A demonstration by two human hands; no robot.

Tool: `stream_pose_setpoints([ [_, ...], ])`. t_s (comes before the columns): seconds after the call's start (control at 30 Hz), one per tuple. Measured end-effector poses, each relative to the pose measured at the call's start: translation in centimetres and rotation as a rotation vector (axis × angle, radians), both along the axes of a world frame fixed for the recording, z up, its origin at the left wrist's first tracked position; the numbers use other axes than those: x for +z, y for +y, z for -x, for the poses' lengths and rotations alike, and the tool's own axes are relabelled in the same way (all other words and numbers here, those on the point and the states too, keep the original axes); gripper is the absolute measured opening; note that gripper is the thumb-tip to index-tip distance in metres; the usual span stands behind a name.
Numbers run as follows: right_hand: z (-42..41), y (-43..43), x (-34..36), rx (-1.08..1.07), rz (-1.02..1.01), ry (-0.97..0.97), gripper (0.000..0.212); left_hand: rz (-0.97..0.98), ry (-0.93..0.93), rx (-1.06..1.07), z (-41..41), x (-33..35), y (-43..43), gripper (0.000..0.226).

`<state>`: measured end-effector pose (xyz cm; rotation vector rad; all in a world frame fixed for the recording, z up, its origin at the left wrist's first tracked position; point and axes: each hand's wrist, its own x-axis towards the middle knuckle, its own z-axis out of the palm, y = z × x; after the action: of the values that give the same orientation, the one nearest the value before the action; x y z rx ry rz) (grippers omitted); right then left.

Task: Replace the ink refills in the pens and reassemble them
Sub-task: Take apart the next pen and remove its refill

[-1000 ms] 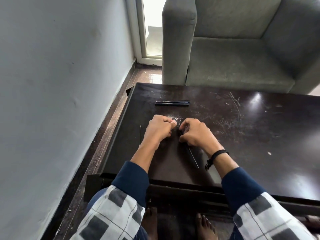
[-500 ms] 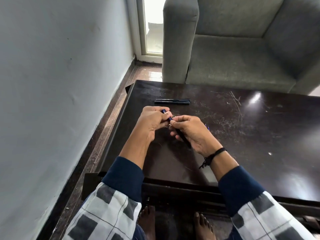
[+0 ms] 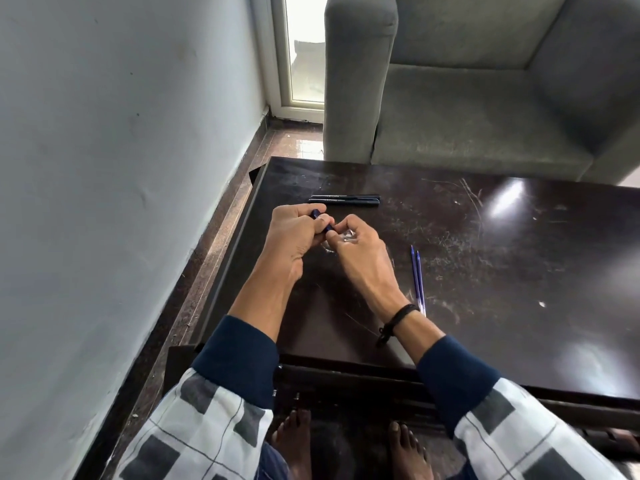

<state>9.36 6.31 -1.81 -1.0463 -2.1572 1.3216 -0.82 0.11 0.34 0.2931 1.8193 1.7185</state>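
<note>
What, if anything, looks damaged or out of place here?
Only the table top: pale scratches and scuffs across its middle and far side. Two dark pens and two blue refills lie neatly paired; nothing spilled.

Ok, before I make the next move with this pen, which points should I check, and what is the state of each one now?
1. The left hand grips the blue pen barrel firmly: ok.
2. The right hand pinches the small clear part close to the barrel's end: ok.
3. A refill is already inside the barrel: cannot tell, the fingers hide it.
4. Spare blue refills lie on the table, right of the right hand: ok, two are there.
5. The two dark pens lie side by side beyond the hands, out of the way: ok.
</note>
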Motion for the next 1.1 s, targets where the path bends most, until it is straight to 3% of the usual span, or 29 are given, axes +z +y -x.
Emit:
stream_pose_setpoints([
  [0.27,0.2,1.2,-0.1,0.127,0.159,-0.103,0.019,-0.012,0.033,0.095,1.6,0.8,-0.4,0.018],
  [0.37,-0.7,1.9,0.0,0.094,0.227,-0.134,0.015,0.234,0.389,0.15,3.1,0.4,-0.7,0.033],
  [0.47,-0.9,2.5,0.6,-0.051,0.394,0.03,0.01,0.575,0.712,-0.093,2.0,0.6,-0.5,0.048],
  [0.57,-0.9,3.1,1.2,-0.166,0.545,0.185,0.006,0.795,0.813,-0.315,0.1,-0.6,0.3,0.048],
  [0.67,-1.1,3.3,1.5,-0.204,0.604,0.215,0.01,0.885,0.823,-0.423,-0.9,-2.0,0.8,0.044],
  [0.9,-0.9,3.4,1.3,-0.231,0.603,0.229,0.018,0.869,0.834,-0.45,-0.6,-2.0,1.1,0.046],
  [1.1,-0.7,4.0,1.1,-0.253,0.559,0.314,0.021,0.416,0.406,-0.419,-0.9,-1.1,1.3,0.02],
])
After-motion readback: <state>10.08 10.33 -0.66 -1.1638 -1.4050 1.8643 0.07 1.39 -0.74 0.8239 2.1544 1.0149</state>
